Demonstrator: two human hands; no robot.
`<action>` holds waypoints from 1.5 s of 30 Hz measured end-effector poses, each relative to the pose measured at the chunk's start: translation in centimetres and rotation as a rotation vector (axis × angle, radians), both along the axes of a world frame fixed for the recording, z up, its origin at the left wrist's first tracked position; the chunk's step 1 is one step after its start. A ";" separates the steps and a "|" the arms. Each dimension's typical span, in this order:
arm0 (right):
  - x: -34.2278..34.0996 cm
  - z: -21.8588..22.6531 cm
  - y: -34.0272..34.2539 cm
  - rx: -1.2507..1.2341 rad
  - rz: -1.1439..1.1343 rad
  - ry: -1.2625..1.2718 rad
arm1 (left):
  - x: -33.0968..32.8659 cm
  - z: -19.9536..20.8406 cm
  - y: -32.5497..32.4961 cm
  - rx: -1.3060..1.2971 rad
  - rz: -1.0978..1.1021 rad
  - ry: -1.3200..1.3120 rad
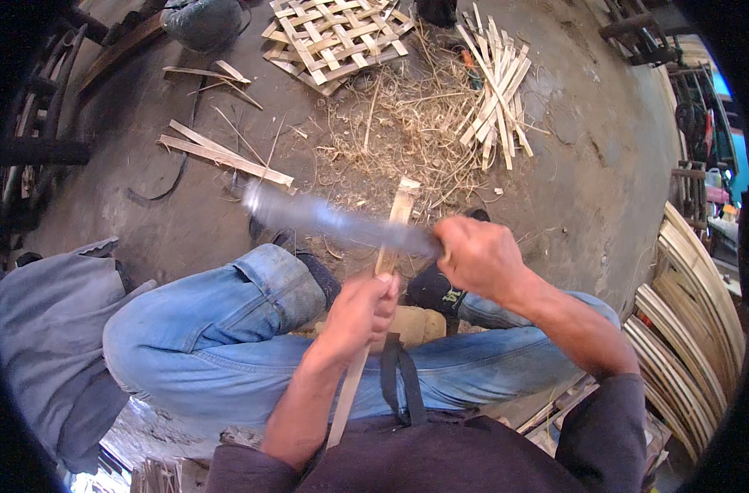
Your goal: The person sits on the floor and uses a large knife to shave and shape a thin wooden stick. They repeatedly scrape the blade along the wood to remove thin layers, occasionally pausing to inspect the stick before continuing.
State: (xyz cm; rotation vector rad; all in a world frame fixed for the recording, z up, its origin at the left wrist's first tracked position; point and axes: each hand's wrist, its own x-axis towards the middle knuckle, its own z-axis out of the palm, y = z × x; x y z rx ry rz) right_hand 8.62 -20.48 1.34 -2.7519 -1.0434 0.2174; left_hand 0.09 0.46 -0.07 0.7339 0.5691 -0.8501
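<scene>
My left hand (pixel 362 308) is closed around a flat, pale bamboo strip (pixel 404 201). The strip's upper end sticks out past my fist, and its lower part runs down across my lap toward my body. In my right hand (pixel 483 256) is the handle end of a large broad-bladed knife (pixel 325 218). Its blade, smeared by motion, points left and crosses over the strip just above my left fist. Whether the edge touches the strip, I cannot tell. Between my legs, beneath my hands, sits a yellowish block-like piece (pixel 420 324).
Thin shavings (pixel 383 123) litter the floor ahead, beside a heap of cut strips (pixel 498 90). Farther off lies a woven bamboo lattice (pixel 333 33). Loose strips (pixel 227 156) are at left, near grey cloth (pixel 54 345). Long curved strips (pixel 686 329) are stacked at my right.
</scene>
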 end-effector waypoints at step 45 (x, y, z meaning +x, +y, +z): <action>13.5 2.4 -1.2 0.763 -0.822 0.209 | -8.8 4.8 4.2 0.484 -0.209 -0.246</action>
